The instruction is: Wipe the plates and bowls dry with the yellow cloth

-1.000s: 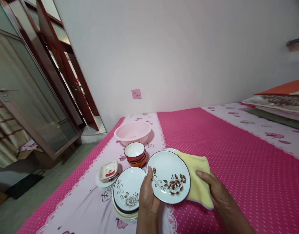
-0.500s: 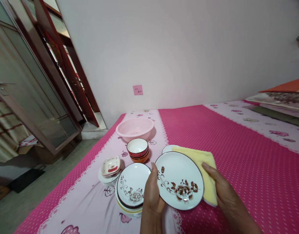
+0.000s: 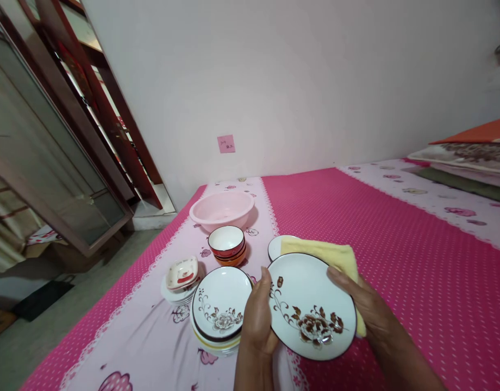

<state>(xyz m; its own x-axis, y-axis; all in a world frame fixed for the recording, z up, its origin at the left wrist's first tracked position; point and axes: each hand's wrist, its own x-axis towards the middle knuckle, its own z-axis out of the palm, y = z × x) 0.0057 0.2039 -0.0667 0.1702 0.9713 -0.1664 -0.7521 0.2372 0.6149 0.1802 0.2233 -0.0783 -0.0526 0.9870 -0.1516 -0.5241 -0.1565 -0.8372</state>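
Note:
My left hand (image 3: 258,315) is closed on the left edge of a white plate (image 3: 311,293) with a dark rim and a brown flower print. My right hand (image 3: 362,301) grips the same plate at its upper right rim, thumb on top and the other fingers hidden. A yellow cloth (image 3: 327,250) shows behind the plate and partly covers another white plate (image 3: 275,250). Whether my right fingers also touch the cloth is hidden. Left of my left hand stands a plate stack (image 3: 221,298), its top plate bearing a similar flower print.
Small square dishes (image 3: 183,271) sit on several small white plates (image 3: 174,296) at the left. Behind are stacked bowls (image 3: 226,241) and a pink basin (image 3: 221,209). A pink patterned cover (image 3: 307,206) lies beneath everything. Folded bedding (image 3: 474,157) is at the far right.
My right hand has moved left from the yellow cloth onto the plate's right rim. The held plate has shifted slightly right and is turned a little. The view has moved slightly.

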